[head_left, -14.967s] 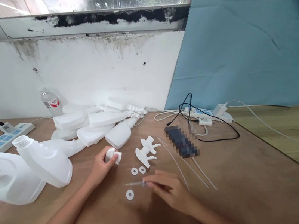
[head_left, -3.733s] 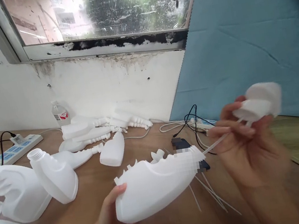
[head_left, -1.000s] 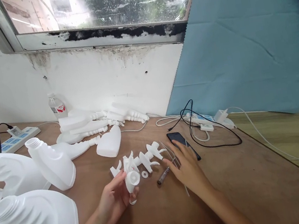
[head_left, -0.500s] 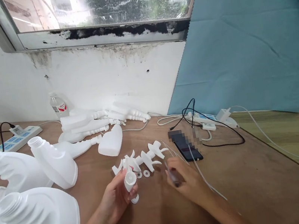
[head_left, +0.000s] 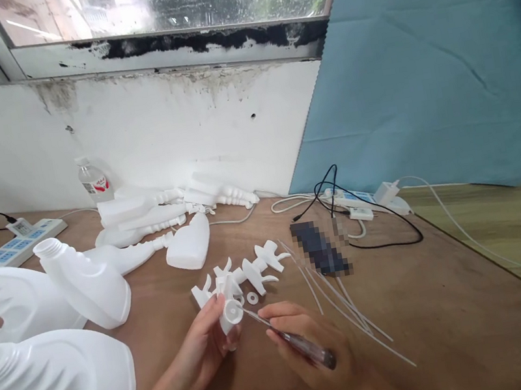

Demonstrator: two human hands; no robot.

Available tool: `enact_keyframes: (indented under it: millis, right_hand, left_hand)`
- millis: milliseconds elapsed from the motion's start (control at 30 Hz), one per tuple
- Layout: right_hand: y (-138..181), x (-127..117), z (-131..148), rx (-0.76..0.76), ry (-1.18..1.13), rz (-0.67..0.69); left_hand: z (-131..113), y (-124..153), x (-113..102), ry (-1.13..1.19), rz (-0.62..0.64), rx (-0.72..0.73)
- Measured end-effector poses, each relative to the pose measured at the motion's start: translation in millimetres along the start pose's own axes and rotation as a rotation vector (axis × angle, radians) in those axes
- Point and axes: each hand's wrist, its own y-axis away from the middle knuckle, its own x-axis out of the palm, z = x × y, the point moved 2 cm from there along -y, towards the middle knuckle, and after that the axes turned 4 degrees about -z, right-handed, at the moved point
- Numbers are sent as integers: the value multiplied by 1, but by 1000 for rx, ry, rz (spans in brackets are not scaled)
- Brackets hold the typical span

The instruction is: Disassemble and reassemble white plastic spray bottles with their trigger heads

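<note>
My left hand (head_left: 210, 345) is closed round a white trigger spray head (head_left: 232, 313), its round opening facing me. My right hand (head_left: 309, 349) grips a screwdriver (head_left: 309, 348) by its dark, see-through handle. The thin metal shaft points up and left, its tip at or very near the rim of that opening; whether it touches, I cannot tell. Just behind lie several more white trigger spray heads (head_left: 257, 274) in a row. A small white ring washer (head_left: 252, 298) rests in front of them. Several thin clear tubes (head_left: 338, 295) lie right of the hands.
Large white bottles (head_left: 92, 380) crowd the left. Slimmer white bottles (head_left: 189, 242) lie near the wall, by a clear water bottle (head_left: 94, 182). A phone (head_left: 318, 248), partly blurred out, and a power strip (head_left: 370, 200) with cables are at right. Another power strip (head_left: 25, 242) sits far left.
My right hand has turned and moved left and down, bringing the screwdriver's tip to the spray head in my left hand. The tubes now lie more in view. The camera has shifted slightly.
</note>
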Motion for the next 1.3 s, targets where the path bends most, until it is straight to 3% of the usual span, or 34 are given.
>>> enact_keyframes:
  millis: [100,200,267,467,633,700,767,933,1033,1133,1300]
  right_hand:
    - [0,5,1,-157,116,1]
    - [4,15,2,-406,242,2]
    - [8,20,2,-468,260,7]
    - [7,17,-1,-66,43,-7]
    - [8,20,0,-357,187,41]
    - [10,22,0,-375,196,28]
    - [11,22,0,-270,124,-6]
    - [11,18,0,200,-231,-87]
    - [13,18,1,324,-343,-175]
    - [15,20,3,317,-325,-204]
    - [15,21,7,141,-195,-178]
  left_hand:
    - [2,0,1,0,-6,6]
    - [3,0,2,-14,24,20]
    - [3,0,1,-37,30,21]
    - [2,-1,-2,-76,12,18]
    - [2,-1,2,-95,-13,39]
    - [2,0,2,-86,-8,39]
    - [1,2,1,-83,-12,32]
    - [-1,4,2,-88,-35,4]
    - [-2,5,5,-49,-39,2]
    - [-1,5,6,-8,-29,12]
    - [2,6,6,62,-16,25]
